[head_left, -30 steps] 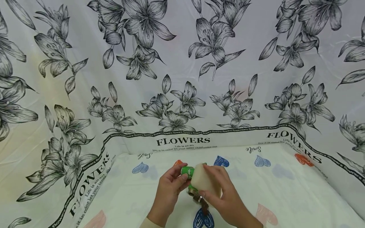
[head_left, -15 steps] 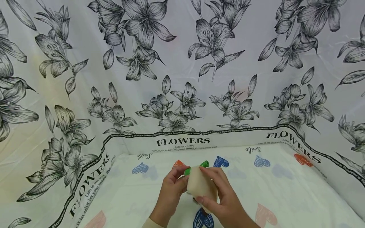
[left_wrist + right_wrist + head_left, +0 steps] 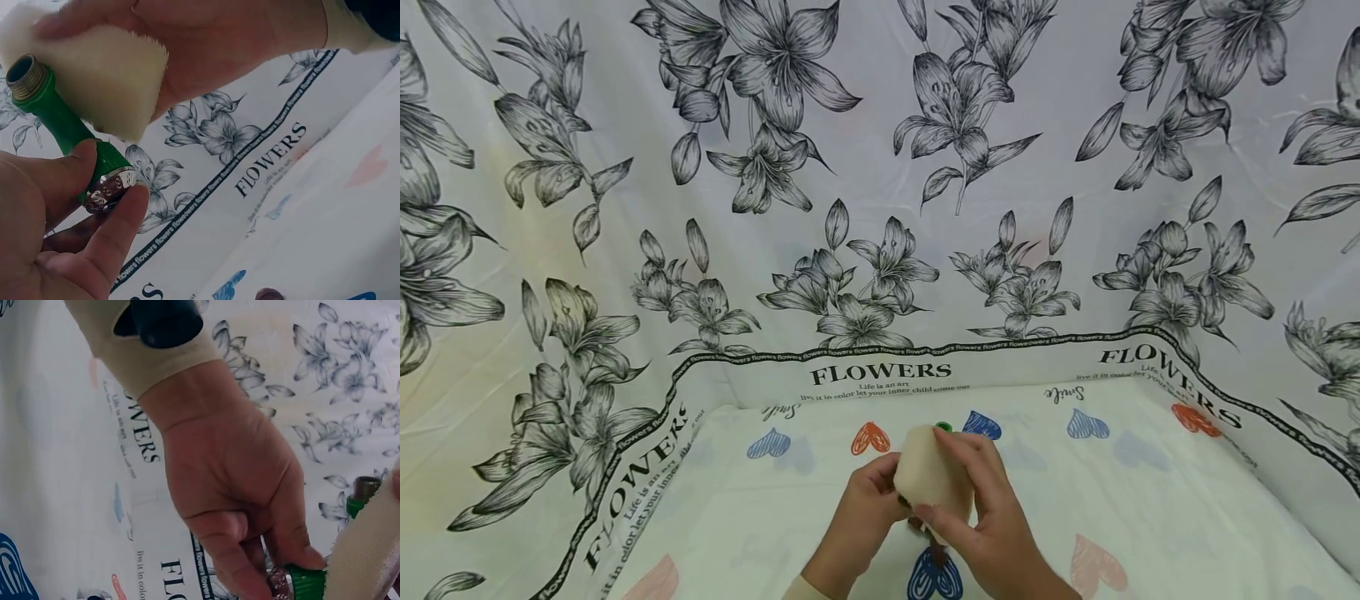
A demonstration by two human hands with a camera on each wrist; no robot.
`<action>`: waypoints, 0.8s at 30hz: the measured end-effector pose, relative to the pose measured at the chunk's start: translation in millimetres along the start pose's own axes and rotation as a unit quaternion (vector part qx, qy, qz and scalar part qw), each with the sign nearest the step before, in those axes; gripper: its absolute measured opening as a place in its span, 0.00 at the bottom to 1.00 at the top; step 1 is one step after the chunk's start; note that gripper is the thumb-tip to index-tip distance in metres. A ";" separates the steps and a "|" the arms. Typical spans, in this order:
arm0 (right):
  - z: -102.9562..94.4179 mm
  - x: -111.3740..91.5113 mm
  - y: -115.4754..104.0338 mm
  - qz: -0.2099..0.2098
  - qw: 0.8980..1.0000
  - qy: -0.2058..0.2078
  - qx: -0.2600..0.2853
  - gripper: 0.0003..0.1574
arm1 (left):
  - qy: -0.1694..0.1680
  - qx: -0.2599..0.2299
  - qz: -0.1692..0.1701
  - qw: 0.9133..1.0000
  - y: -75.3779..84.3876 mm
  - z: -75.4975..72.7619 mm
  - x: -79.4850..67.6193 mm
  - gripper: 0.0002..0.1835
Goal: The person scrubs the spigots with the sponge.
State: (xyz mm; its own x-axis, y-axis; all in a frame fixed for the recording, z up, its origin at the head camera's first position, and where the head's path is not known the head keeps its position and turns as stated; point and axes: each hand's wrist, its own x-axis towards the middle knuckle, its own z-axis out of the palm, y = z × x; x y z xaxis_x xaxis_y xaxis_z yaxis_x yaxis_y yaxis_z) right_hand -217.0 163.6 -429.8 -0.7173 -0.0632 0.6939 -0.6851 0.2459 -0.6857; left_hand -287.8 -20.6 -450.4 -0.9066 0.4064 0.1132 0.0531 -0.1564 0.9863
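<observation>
My right hand (image 3: 992, 508) grips a cream-coloured sponge block (image 3: 931, 479), thumb on its near side and fingers along the far edge. Close on the left, my left hand (image 3: 865, 504) pinches a green tubular fitting (image 3: 65, 122). In the left wrist view the tube has a threaded metal end (image 3: 28, 78) and a silvery embossed collar (image 3: 112, 187) between thumb and fingers. The sponge lies against the tube's side in that view. From the head camera the sponge hides nearly all of the fitting. In the right wrist view the tube shows on both sides of the sponge.
A dark brown item (image 3: 938, 552) lies below the hands, over a blue printed heart (image 3: 934, 579) on the white cloth (image 3: 760, 508). Behind and at the sides hangs a curtain (image 3: 880, 167) printed with black lilies.
The left hand has shifted right and closer to the sponge. The fitting's green end, seen left of the sponge a second ago, is now hidden behind it. The right hand keeps its grip.
</observation>
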 end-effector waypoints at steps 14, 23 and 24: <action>-16.2 11.4 29.5 0.084 0.990 0.061 -0.092 0.47 | -0.053 -0.054 0.018 0.997 -5.0 6.1 1.0 0.20; -11.8 7.0 29.0 0.126 0.991 0.031 -0.021 0.45 | -0.040 -0.042 0.024 0.998 -4.7 6.4 -0.2 0.20; -9.8 6.0 28.0 0.123 0.992 0.025 -0.020 0.45 | -0.031 -0.039 0.019 0.999 -4.5 6.5 -0.1 0.19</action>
State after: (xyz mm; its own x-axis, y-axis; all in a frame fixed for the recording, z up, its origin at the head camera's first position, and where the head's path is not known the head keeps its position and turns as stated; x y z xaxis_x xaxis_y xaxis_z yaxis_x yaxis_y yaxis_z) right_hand -239.3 179.6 -442.7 -0.8545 0.0507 0.5169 -0.4836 0.2854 -0.8274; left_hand -285.2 -14.1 -454.1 -0.8771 0.4530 0.1597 0.0516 -0.2418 0.9690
